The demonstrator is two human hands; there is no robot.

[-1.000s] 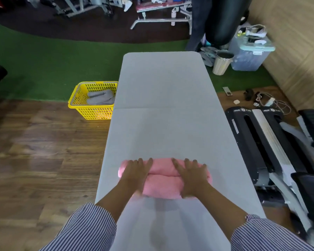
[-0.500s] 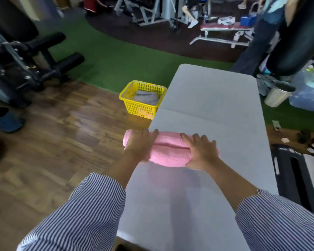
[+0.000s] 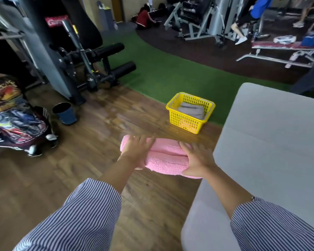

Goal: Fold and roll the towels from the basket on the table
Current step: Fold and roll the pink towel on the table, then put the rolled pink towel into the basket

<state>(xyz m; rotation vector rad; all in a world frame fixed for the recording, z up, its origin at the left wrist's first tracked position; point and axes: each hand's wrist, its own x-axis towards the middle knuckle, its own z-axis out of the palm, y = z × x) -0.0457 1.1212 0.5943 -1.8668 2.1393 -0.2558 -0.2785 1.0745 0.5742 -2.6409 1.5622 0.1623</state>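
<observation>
The left hand (image 3: 137,150) grips one end of a rolled pink towel (image 3: 166,159), fingers curled over the top; the right hand (image 3: 197,161) holds the other end the same way. The roll hangs in the air over the wooden floor, just beside the grey table (image 3: 272,142). The towel looks soft and light, likely to unroll or sag, so holding both ends suits it. Farther off, a yellow basket (image 3: 189,122) holds grey towels (image 3: 191,109).

One pink rolled towel (image 3: 166,158), two hands, one yellow basket (image 3: 189,113), one grey table (image 3: 272,160), one dark bucket (image 3: 64,113).
</observation>
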